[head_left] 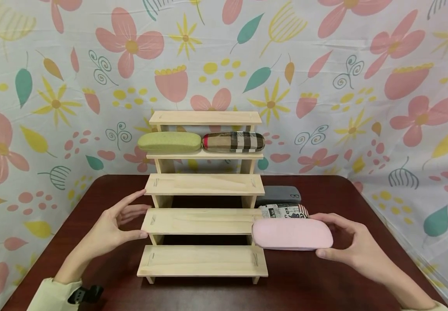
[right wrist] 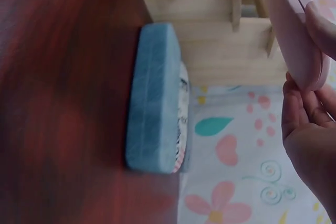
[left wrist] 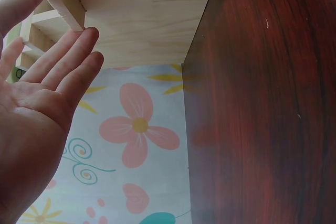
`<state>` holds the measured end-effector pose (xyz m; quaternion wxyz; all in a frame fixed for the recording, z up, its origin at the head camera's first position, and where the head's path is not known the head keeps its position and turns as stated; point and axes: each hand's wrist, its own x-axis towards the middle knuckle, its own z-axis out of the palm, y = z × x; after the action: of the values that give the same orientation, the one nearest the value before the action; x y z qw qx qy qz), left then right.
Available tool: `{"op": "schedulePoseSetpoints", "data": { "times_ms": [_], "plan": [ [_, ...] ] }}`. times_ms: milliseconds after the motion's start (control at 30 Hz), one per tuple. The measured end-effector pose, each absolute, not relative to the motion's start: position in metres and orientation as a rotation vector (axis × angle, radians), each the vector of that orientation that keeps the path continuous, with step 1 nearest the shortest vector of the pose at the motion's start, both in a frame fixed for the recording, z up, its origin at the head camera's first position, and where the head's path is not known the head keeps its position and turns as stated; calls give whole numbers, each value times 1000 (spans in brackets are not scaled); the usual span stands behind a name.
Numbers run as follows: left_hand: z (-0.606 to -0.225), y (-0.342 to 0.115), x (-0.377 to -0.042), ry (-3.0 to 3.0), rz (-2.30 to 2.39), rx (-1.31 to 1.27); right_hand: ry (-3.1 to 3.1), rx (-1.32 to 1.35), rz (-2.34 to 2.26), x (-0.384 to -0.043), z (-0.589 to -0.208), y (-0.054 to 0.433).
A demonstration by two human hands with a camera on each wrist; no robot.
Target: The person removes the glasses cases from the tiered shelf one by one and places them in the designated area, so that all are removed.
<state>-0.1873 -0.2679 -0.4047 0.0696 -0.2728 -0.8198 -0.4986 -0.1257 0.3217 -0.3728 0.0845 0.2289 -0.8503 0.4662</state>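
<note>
My right hand (head_left: 358, 248) pinches the right end of a pink glasses case (head_left: 291, 234), thumb below and fingers behind. The case is held above the table, its left end just overlapping the edge of a stepped wooden rack (head_left: 198, 221) in the head view. My left hand (head_left: 109, 226) touches the rack's left side with fairly straight fingertips and thumb. On one upper shelf lie a green glasses case (head_left: 169, 142) and a plaid glasses case (head_left: 233, 142), end to end. The right wrist view shows a blue glasses case (right wrist: 153, 98) on the table, hidden behind the pink one in the head view.
Right of the rack stand a newsprint-patterned case (head_left: 284, 211) and a grey case (head_left: 280, 194) behind it. The dark red wooden table (head_left: 321, 280) carries everything. A floral cloth (head_left: 224, 52) hangs behind and along both sides.
</note>
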Motion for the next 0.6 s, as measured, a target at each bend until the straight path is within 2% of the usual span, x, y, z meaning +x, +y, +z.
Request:
{"op": "schedulePoseSetpoints", "data": {
  "times_ms": [600],
  "plan": [
    [-405,-268,-187,-2457,-1507,-827,-2500,737,1659,-116,-403,356]
  ]
}}
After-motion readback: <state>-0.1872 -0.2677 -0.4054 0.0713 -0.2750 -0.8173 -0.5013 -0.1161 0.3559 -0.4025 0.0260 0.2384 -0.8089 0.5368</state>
